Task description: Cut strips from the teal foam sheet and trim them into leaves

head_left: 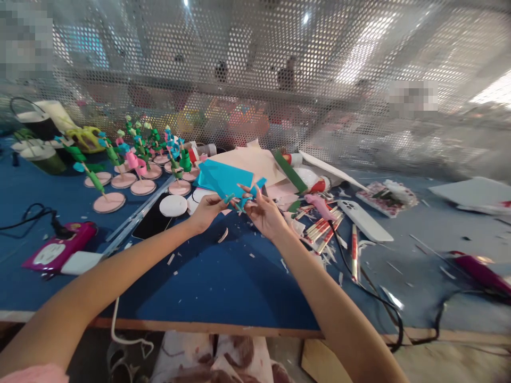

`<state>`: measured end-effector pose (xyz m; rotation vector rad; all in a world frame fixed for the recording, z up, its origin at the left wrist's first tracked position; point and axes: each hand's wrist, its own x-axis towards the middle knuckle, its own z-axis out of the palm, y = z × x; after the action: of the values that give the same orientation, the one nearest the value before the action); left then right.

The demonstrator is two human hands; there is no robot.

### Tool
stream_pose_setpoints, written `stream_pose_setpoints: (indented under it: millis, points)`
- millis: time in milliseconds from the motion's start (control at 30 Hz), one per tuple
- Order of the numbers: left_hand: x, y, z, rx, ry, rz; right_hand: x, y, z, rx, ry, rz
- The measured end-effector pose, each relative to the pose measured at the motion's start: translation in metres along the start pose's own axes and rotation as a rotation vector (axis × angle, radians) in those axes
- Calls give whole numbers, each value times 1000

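Two hands (208, 211) (266, 217), one white phone (365, 221), one glue gun (320, 206)

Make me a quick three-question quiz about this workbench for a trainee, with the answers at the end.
1. Which colour is the small paper piece at the fingers of the left hand and right hand? A) yellow B) blue C) black
2. True or false: the white phone lies to the right of the pink tool.
3. Fill in: the front-left green stem stands on a round ____ base.

Key: 1. B; 2. True; 3. pink.
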<state>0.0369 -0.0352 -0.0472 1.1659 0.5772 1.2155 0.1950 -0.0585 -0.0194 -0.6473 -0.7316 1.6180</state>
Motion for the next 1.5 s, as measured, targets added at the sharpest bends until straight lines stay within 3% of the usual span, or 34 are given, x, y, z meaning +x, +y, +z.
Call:
stream_pose_setpoints:
  millis: [200,433,567,767,933,1133,1333,1500]
  points:
    - [-1,5,4,-199,-1,-36,4,1,-12,61,26,17]
    - [-3,2,1,-269,-9,-139,0,0,-11,124,-110,117]
    - [-6,4,2,-198,-56,-158,-1,4,-3,29,-24,149]
    - [-5,3,2,20,-109,-133,-3,14,3,-331,162,-53]
    - [-2,-3,-3,167,-72,-105,-8,15,4,-573,104,-221]
    - [-2,-1,-2,138,-7,-158,-8,10,3,-505,-10,-175]
    - [0,6,0,281,-55,-169,-8,13,6,-583,135,-217]
    - [3,6,-2,376,-44,-39,-6,14,5,-590,184,-279]
